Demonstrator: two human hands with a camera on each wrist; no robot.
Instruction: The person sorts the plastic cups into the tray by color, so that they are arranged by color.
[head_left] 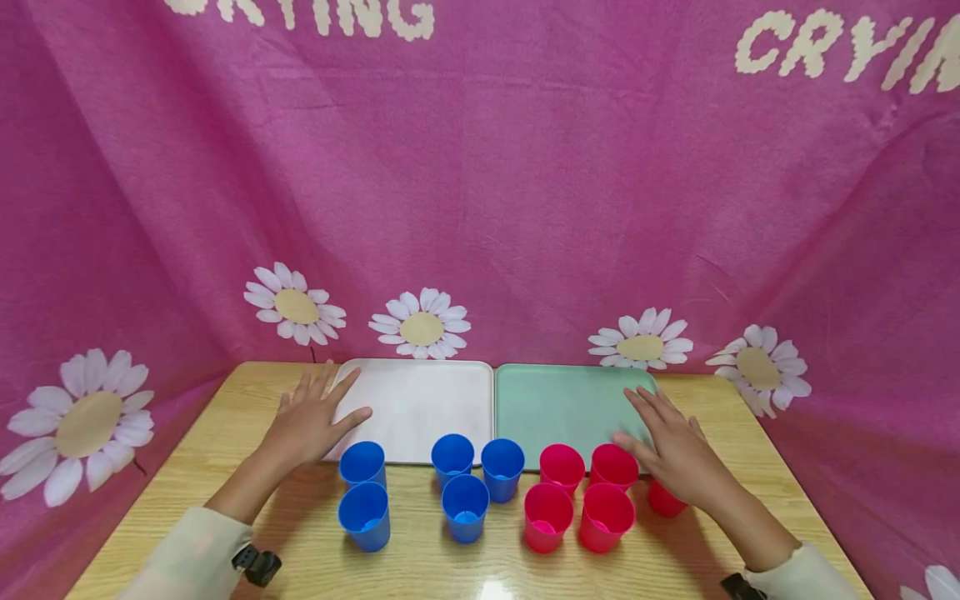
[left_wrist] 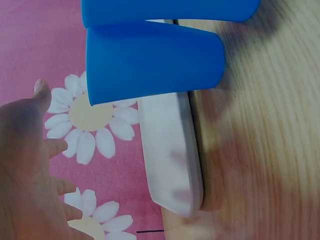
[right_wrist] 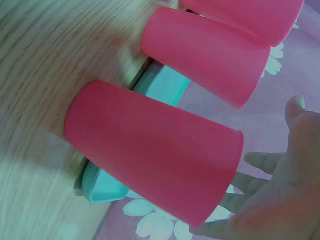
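Blue cups (head_left: 465,510): five, upright, near side of the table (head_left: 420,575), left. Red cups (head_left: 606,521): five, upright, right of the blue; rightmost partly hidden by the right hand (head_left: 678,457). White tray (head_left: 408,400), left, and green tray (head_left: 562,400), right: side by side beyond the cups. Left hand (head_left: 306,423): at the white tray's left edge. Both hands: fingers extended, spread wide, holding nothing.

A wood-grained table (head_left: 427,575) is bordered at the far side, left and right by a pink cloth (head_left: 480,208), on which white daisies (head_left: 422,328) with yellow centres are displayed low down and cream capital letters (head_left: 819,42) high up at left and right.
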